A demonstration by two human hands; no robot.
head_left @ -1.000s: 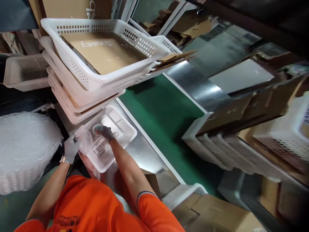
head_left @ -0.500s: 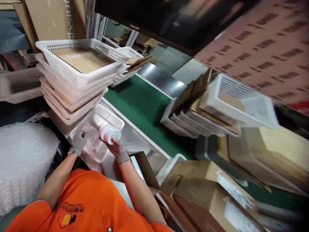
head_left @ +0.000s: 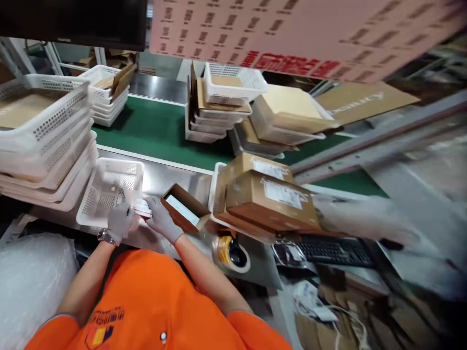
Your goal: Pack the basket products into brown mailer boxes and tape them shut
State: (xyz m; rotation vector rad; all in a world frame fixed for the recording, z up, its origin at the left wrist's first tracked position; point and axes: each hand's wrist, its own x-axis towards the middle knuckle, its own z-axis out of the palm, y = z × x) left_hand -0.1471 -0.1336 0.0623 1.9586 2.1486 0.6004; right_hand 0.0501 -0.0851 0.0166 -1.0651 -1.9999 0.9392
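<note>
Both of my hands wear pale gloves and meet over the near right rim of a white perforated basket (head_left: pixel 87 197). My right hand (head_left: pixel 162 219) is closed around a white jar (head_left: pixel 143 208), of which only a small part shows between the hands. Against the jar's other side, my left hand (head_left: pixel 119 221) has its fingers bent on clear plastic wrap (head_left: pixel 134 197). How far the wrap goes round the jar is hidden. Just right of my right hand stands an open cardboard box (head_left: pixel 178 221) with a white sheet (head_left: pixel 183 210) inside.
Stacked white baskets (head_left: pixel 54 160) rise at the left, above a roll of bubble wrap (head_left: pixel 32 291). A green conveyor (head_left: pixel 156 124) carries more baskets behind. Sealed cartons (head_left: pixel 270 201), a tape dispenser (head_left: pixel 231 250) and a keyboard (head_left: pixel 332 251) lie right. A pink sheet (head_left: pixel 219 29) hangs overhead.
My view has swung to the right, bringing the sealed cartons, tape dispenser and keyboard into sight. The jar has moved from over the basket to its near right rim, with both hands closer together.
</note>
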